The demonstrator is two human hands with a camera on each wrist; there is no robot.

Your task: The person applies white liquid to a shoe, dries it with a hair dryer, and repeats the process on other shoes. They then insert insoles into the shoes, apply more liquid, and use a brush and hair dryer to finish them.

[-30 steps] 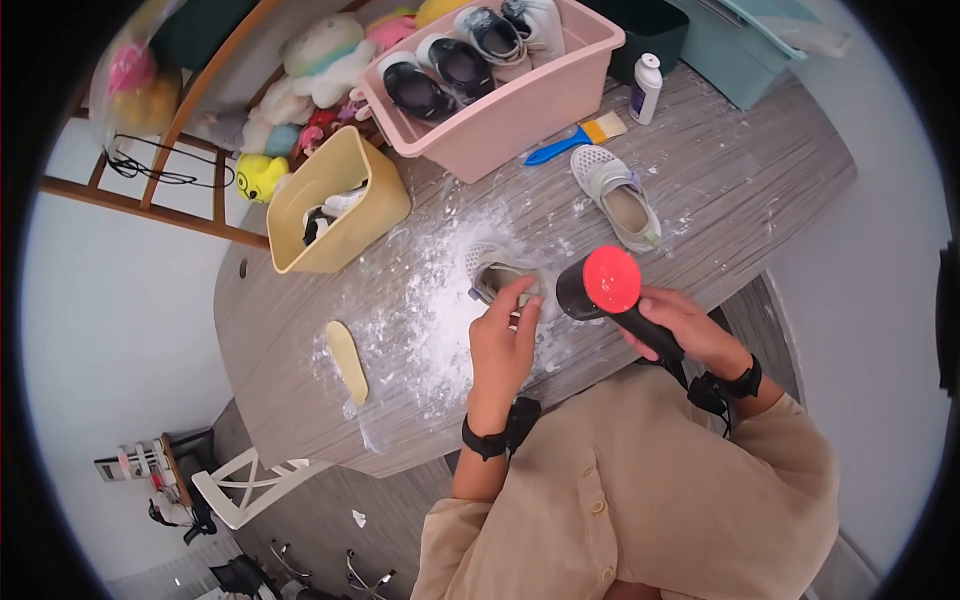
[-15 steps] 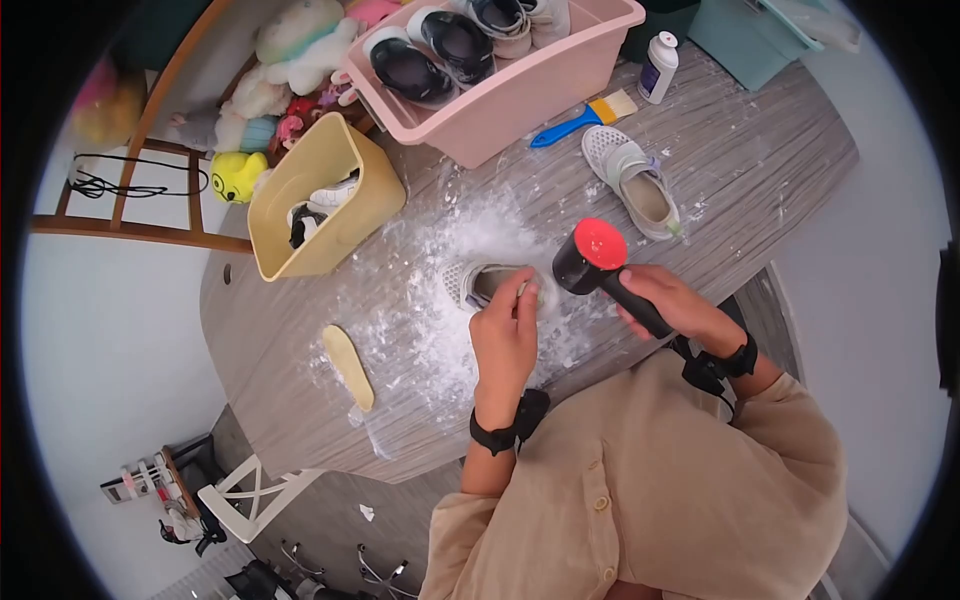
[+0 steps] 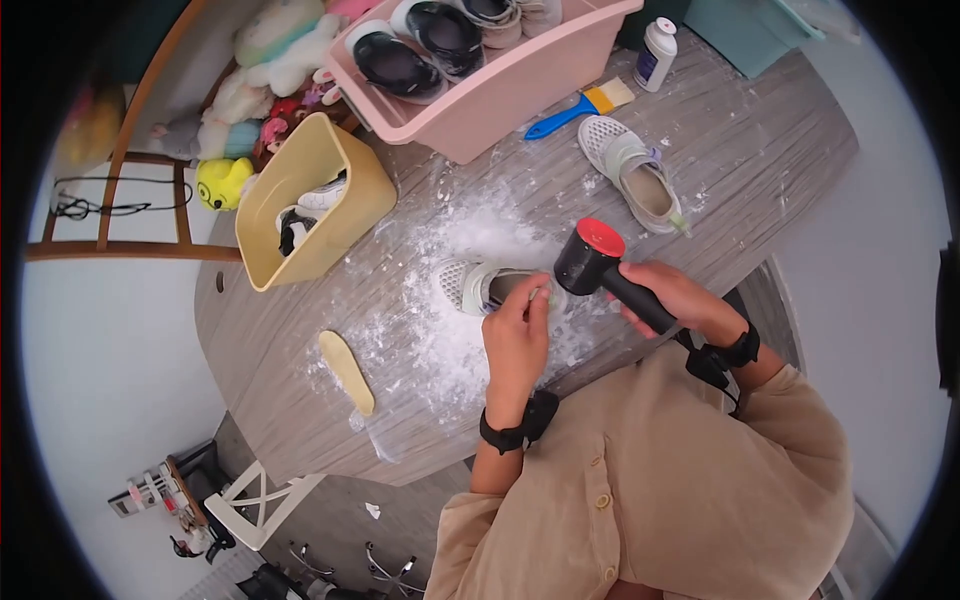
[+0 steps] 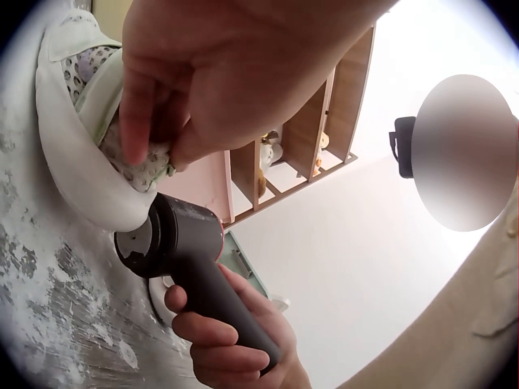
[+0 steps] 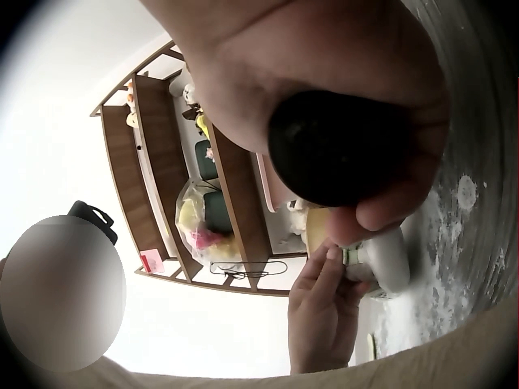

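Observation:
My left hand (image 3: 516, 345) pinches the heel collar of a pale shoe (image 3: 463, 287) with a perforated toe, which sits in white powder on the table. In my right hand (image 3: 672, 297) is the handle of a black hair-dryer-shaped device (image 3: 590, 262) with a red round end. Its grey face (image 4: 136, 243) is right at the sole edge by the shoe's heel in the left wrist view. The matching shoe (image 3: 632, 175) lies farther back to the right. A yellowish insole (image 3: 347, 372) rests left of the powder. My right fingers (image 4: 229, 356) wrap the handle.
A pink bin (image 3: 500, 100) of dark-and-white shoes stands at the back, beside a yellow bin (image 3: 365, 195) holding more shoes. A blue-handled brush (image 3: 565, 117) and a white bottle (image 3: 656, 55) lie and stand near the pink bin. Plush toys (image 3: 235, 110) fill the shelf at left.
The black device has tipped, so its red end shows less face-on, and it is nearer the shoe's heel. The left hand keeps its pinch there. The head view has shifted slightly.

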